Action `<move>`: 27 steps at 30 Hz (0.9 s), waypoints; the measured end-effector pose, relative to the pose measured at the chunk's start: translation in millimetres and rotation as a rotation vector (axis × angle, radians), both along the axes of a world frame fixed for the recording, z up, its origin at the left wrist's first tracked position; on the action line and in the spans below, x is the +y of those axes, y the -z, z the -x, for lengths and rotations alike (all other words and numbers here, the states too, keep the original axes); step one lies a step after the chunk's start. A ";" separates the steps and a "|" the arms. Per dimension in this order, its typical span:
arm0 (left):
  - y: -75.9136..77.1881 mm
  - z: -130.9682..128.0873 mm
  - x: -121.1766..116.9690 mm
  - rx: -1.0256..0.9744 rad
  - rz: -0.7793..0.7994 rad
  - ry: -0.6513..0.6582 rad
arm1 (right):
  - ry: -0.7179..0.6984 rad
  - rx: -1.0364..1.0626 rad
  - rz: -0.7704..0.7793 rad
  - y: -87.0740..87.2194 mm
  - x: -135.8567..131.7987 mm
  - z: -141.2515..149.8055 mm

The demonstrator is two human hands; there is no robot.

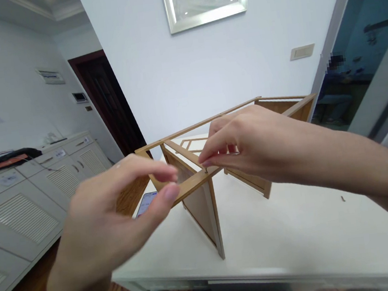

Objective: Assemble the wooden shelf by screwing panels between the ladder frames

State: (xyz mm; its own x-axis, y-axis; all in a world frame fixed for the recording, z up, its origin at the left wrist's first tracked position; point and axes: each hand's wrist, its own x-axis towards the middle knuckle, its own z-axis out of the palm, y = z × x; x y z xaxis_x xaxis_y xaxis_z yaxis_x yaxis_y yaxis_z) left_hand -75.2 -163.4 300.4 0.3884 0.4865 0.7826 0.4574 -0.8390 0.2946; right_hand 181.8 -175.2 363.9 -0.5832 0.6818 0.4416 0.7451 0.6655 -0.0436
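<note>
A light wooden frame (193,182) with upright panels stands on the white table, its corner rails on top. My right hand (246,141) reaches over the near rail, fingers pinched round a thin metal rod (229,154), of which only a short shiny piece shows. Just below those fingertips, a small screw (206,170) sticks up from the rail at the top of the near panel (202,210). To the left, my left hand (119,225) is slightly blurred. Its thumb and forefinger tips come together before the rail; whatever lies between them is too small to name.
A phone (147,203) lies on the white table (279,239), left of the frame. A small dark piece (343,199) rests at right. Flat wooden frame parts (188,144) lie behind. White cabinets (28,208) line the left; a person (333,86) sits beyond the doorway.
</note>
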 end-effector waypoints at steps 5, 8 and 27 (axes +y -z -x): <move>-43.8 -31.8 41.6 0.284 0.267 0.157 | 0.042 0.053 -0.021 3.0 -0.4 2.3; -35.1 -37.6 49.7 0.226 0.344 0.197 | 0.087 0.080 0.011 1.9 -1.8 2.7; -34.3 -42.2 47.9 0.296 0.404 0.293 | -0.236 0.017 0.145 -1.8 -33.7 -19.4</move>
State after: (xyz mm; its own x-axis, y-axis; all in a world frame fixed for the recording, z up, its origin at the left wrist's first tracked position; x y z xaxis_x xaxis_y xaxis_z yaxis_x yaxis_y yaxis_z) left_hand -33.0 -115.4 334.7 0.7259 0.5632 0.3947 0.3346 -0.7906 0.5128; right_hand 201.2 -208.9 365.6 -0.7268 0.5848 0.3603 0.5683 0.8066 -0.1628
